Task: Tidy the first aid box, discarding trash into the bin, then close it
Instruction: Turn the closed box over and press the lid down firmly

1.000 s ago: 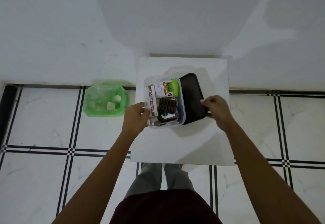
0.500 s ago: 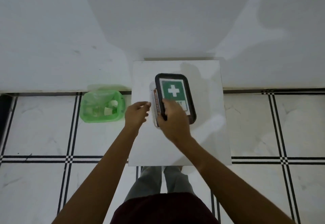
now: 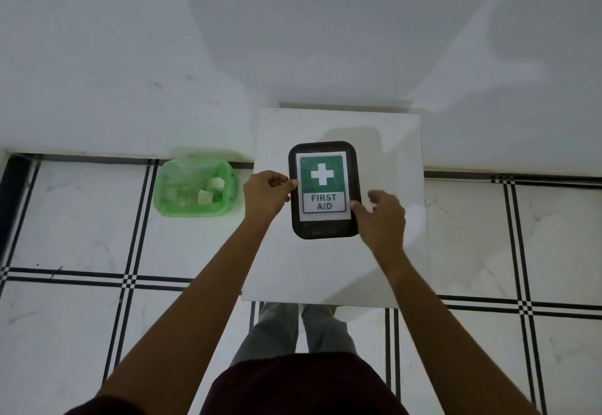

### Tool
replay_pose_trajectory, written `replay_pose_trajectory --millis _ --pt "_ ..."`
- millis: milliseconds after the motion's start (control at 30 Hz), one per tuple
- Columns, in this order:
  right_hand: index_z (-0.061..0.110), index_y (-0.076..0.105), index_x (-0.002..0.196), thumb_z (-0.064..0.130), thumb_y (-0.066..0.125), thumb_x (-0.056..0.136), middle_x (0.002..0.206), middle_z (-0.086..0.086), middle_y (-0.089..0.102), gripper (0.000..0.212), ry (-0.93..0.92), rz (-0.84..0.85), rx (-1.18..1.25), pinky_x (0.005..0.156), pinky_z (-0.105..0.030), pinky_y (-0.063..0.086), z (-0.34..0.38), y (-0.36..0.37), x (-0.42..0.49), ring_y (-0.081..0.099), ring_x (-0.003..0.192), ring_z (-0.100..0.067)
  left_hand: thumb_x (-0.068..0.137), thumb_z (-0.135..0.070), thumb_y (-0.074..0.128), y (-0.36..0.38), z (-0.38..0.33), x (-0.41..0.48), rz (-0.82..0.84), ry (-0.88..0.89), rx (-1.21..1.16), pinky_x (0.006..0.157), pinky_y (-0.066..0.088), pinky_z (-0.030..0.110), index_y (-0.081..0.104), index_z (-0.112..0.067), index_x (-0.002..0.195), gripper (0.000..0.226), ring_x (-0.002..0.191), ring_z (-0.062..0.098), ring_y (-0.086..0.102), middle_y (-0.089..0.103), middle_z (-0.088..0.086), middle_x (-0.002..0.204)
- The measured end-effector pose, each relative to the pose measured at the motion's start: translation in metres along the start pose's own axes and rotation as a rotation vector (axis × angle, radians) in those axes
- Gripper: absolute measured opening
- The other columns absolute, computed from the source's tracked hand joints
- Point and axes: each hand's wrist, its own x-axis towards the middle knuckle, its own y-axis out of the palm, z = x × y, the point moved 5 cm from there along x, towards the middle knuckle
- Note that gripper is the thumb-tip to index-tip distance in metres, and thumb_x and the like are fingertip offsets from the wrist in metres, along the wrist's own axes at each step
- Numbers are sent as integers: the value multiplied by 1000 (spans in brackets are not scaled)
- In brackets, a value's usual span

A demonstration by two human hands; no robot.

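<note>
The first aid box lid (image 3: 324, 229), black with a green and white FIRST AID label, lies flat over the box in the middle of the small white table (image 3: 384, 141). The box and its contents are hidden under it. My left hand (image 3: 265, 198) grips the lid's left edge with thumb and fingers. My right hand (image 3: 381, 215) rests on the lid's right edge, fingertips pressing near the label's lower corner. The green bin (image 3: 172, 199) stands on the floor left of the table, with white scraps inside.
The table stands against a white wall (image 3: 293, 39). White floor tiles with black lines (image 3: 521, 251) surround it. My legs (image 3: 293, 333) are just below the table's front edge.
The lid went from standing beside the open box to lying flat over it. My right hand slid from the lid's front to its right edge; my left hand moved onto the left edge.
</note>
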Motion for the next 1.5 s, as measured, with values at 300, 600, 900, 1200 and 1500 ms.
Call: replay_pose_trajectory --millis 300,600,900,1200,1500 --pt "5 72 102 22 76 79 96 -13 73 29 171 194 273 81 -34 58 -27 8 3 69 82 -24 85 -25 68 10 36 -60 -62 71 -45 68 62 42 65 -1 103 30 77 24 70 72 16 89" --pt "2 68 82 26 76 78 78 -9 67 26 65 185 140 73 -32 54 -25 17 14 64 74 -23 81 -24 73 11 39 -48 -90 -32 -83 62 61 46 65 1 87 26 72 29 70 70 18 79" --pt "-3 68 83 26 77 77 84 -16 70 31 108 292 27 77 -37 56 -18 14 24 64 75 -26 75 -23 79 12 45 -37 31 -265 -279 65 61 39 66 -1 90 29 84 30 70 70 17 86" --pt "1 70 101 16 70 85 103 -16 71 22 219 327 408 76 -37 58 -1 13 58 69 92 -31 76 -14 77 18 22 -2 -29 -250 -426 78 59 35 70 3 102 31 80 25 69 72 20 98" --pt "5 69 86 20 66 88 92 -13 71 15 134 247 176 79 -35 56 6 18 61 66 79 -24 70 -16 82 16 22 6 -77 -272 -314 74 61 38 73 0 88 26 76 30 72 74 18 87"
